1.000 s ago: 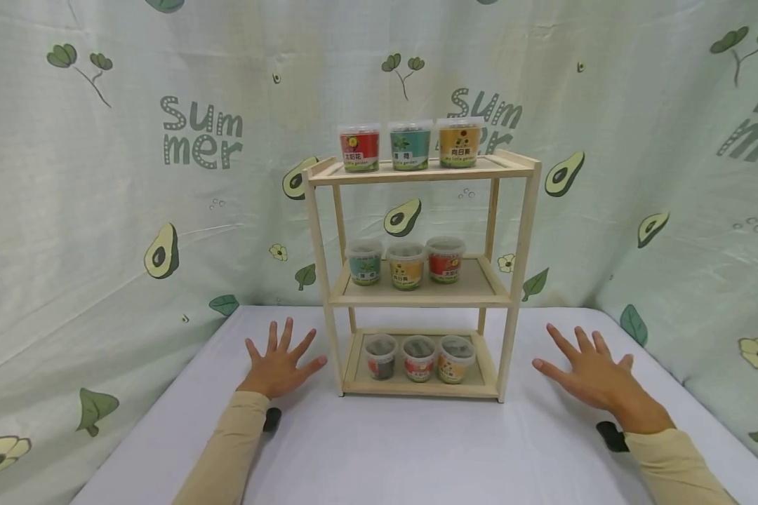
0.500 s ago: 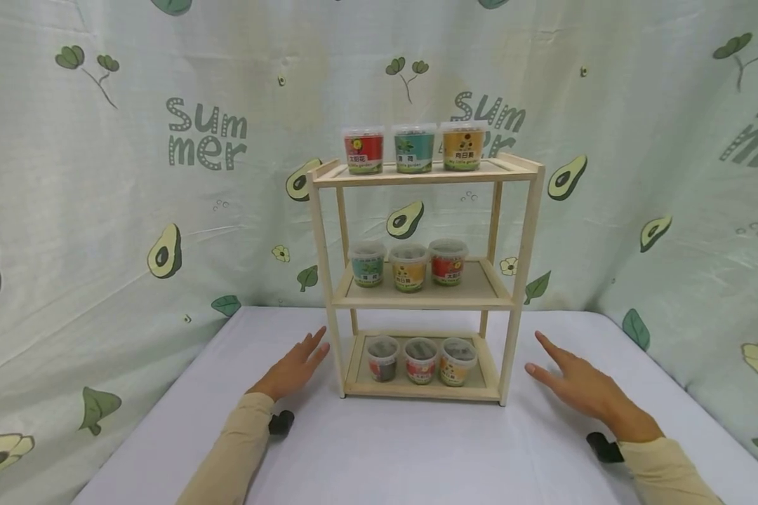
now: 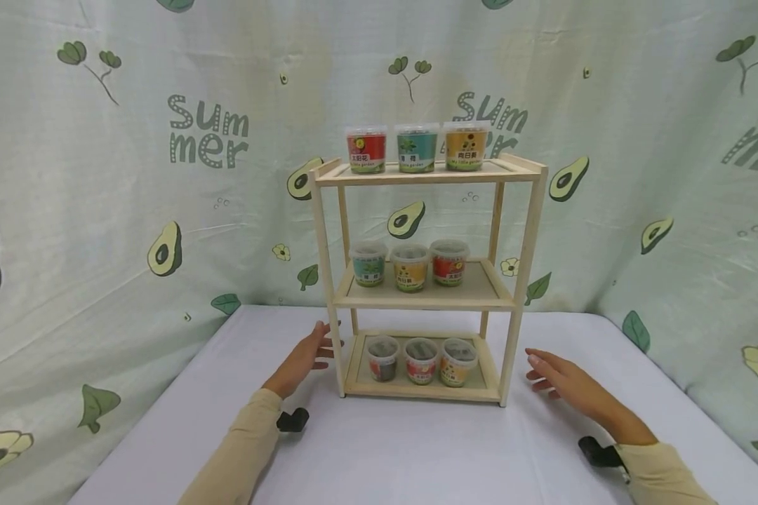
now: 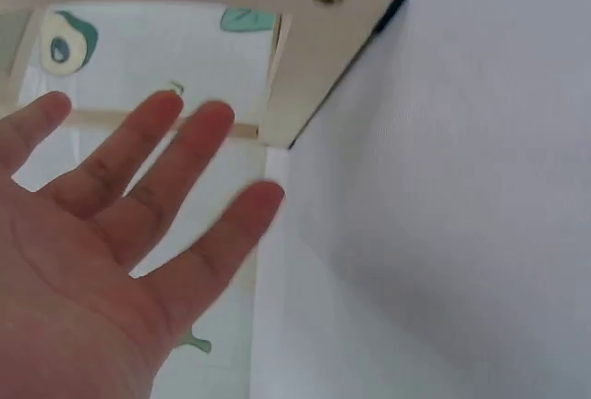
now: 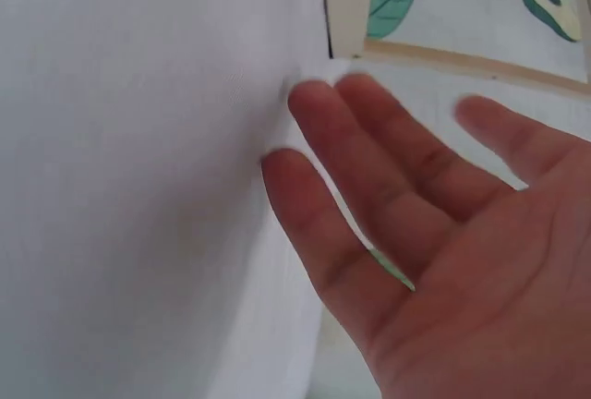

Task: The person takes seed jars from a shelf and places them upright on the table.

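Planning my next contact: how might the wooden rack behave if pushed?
The wooden rack looks fairly stiff, its posts straight. It could tip, standing tall with three cups on its top shelf. No fastening shows on those cups, so they might slide.

The person's bare left hand [image 3: 303, 358] and bare right hand [image 3: 571, 384] are well apart, palms turned toward each other. The left fingers [image 4: 214, 256] are spread and nearly straight; the right fingers [image 5: 312, 223] bend slightly, with gaps between some. Behind the hands, the left forearm [image 3: 243, 445] and right forearm [image 3: 660, 473], in long beige cloth sleeves, slant forward and inward.
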### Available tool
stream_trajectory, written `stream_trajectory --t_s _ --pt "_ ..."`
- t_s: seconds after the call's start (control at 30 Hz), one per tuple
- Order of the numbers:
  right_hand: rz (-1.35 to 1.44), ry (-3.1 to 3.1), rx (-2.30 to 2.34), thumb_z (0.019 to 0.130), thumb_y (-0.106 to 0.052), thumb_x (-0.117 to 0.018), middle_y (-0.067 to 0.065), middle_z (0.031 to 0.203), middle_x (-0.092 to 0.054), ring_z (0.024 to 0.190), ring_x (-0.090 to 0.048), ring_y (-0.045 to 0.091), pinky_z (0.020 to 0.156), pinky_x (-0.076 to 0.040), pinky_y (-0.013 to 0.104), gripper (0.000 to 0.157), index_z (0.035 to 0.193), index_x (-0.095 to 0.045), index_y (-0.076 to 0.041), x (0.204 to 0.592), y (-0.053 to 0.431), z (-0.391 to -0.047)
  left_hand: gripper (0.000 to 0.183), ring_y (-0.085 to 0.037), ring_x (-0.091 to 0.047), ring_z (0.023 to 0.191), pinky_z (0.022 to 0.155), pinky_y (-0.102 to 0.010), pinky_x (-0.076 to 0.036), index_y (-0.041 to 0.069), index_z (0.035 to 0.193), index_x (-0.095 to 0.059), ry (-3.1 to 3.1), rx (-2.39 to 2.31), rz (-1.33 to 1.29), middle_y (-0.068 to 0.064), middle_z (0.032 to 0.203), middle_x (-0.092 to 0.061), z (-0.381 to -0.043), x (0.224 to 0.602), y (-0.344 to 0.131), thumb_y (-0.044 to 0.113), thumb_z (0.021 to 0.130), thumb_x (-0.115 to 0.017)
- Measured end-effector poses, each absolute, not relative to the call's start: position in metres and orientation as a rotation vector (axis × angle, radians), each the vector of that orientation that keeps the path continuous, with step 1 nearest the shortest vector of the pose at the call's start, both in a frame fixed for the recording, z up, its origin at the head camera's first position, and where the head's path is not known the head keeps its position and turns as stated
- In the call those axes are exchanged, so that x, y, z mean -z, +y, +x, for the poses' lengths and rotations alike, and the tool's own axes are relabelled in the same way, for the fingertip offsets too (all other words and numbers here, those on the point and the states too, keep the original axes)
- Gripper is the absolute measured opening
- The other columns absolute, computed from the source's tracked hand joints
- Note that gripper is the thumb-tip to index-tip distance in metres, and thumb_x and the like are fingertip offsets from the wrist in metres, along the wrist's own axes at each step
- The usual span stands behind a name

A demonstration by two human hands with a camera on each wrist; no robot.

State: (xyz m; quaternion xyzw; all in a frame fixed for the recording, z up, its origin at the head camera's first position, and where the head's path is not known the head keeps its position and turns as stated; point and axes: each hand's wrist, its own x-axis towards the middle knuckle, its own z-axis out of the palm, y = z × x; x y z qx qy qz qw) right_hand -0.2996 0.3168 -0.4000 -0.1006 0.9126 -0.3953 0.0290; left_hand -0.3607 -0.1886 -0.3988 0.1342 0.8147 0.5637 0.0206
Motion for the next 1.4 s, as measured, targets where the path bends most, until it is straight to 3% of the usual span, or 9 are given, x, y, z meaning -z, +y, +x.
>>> stream_trajectory --t_s 0.1,0.23,0.43,0.6,0.87,1.17,1.4 --pt "-0.366 2.657 1.384 0.110 -0.039 -0.036 0.024 0.118 -0.066 0.104 -0.067 0.034 0.083 -0.056 0.044 0.063 0.144 -0.037 0.014 0.399 0.317 -0.301 0.078 -0.033 -0.064 0.110 0.090 -0.047 -0.053 0.012 0.151 -0.043 2.528 -1.795 0.478 -0.018 0.125 -0.064 -0.359 0.396 -0.182 0.068 0.102 -0.020" --pt "-0.438 2.510 1.479 0.109 -0.035 -0.040 0.024 0.117 -0.067 0.105 -0.066 0.033 0.082 -0.057 0.040 0.058 0.138 -0.043 0.015 0.398 0.313 -0.302 0.068 -0.034 -0.067 0.103 0.084 -0.042 -0.055 0.012 0.148 -0.045 2.509 -1.913 0.593 -0.013 0.115 -0.068 -0.354 0.386 -0.175 0.059 0.106 -0.021" --pt "-0.440 2.404 1.485 0.107 -0.034 -0.047 0.017 0.112 -0.068 0.104 -0.066 0.031 0.084 -0.057 0.040 0.053 0.133 -0.047 0.012 0.402 0.301 -0.298 0.055 -0.038 -0.069 0.099 0.082 -0.043 -0.057 0.007 0.147 -0.038 2.401 -2.134 0.838 -0.025 0.115 -0.066 -0.354 0.370 -0.170 0.046 0.110 -0.024" --pt "-0.453 2.394 1.514 0.107 -0.033 -0.049 0.015 0.110 -0.068 0.103 -0.065 0.030 0.083 -0.056 0.039 0.046 0.124 -0.054 0.010 0.404 0.295 -0.296 0.053 -0.032 -0.069 0.088 0.075 -0.040 -0.058 0.012 0.151 -0.037 2.366 -2.277 0.969 -0.032 0.110 -0.063 -0.358 0.349 -0.164 0.044 0.108 -0.037" --pt "-0.464 2.442 1.512 0.106 -0.028 -0.052 0.015 0.102 -0.070 0.097 -0.066 0.028 0.079 -0.056 0.037 0.037 0.110 -0.060 0.008 0.408 0.293 -0.292 0.045 -0.025 -0.068 0.079 0.071 -0.036 -0.059 0.002 0.130 -0.062 2.362 -2.357 0.942 -0.033 0.095 -0.064 -0.360 0.342 -0.159 0.038 0.106 -0.050" --pt "-0.517 2.438 1.480 0.107 -0.028 -0.048 0.014 0.096 -0.069 0.089 -0.068 0.029 0.076 -0.057 0.038 0.039 0.104 -0.061 0.008 0.409 0.293 -0.291 0.042 -0.024 -0.066 0.079 0.071 -0.035 -0.059 0.004 0.129 -0.062 2.351 -2.373 0.943 -0.020 0.090 -0.066 -0.360 0.342 -0.152 0.037 0.104 -0.055" --pt "-0.569 2.428 1.449 0.107 -0.027 -0.048 0.015 0.100 -0.069 0.093 -0.068 0.029 0.077 -0.057 0.037 0.038 0.107 -0.064 0.008 0.403 0.292 -0.291 0.039 -0.023 -0.067 0.074 0.068 -0.035 -0.058 0.002 0.128 -0.060 2.316 -2.429 0.914 -0.018 0.085 -0.067 -0.358 0.340 -0.147 0.032 0.104 -0.056"
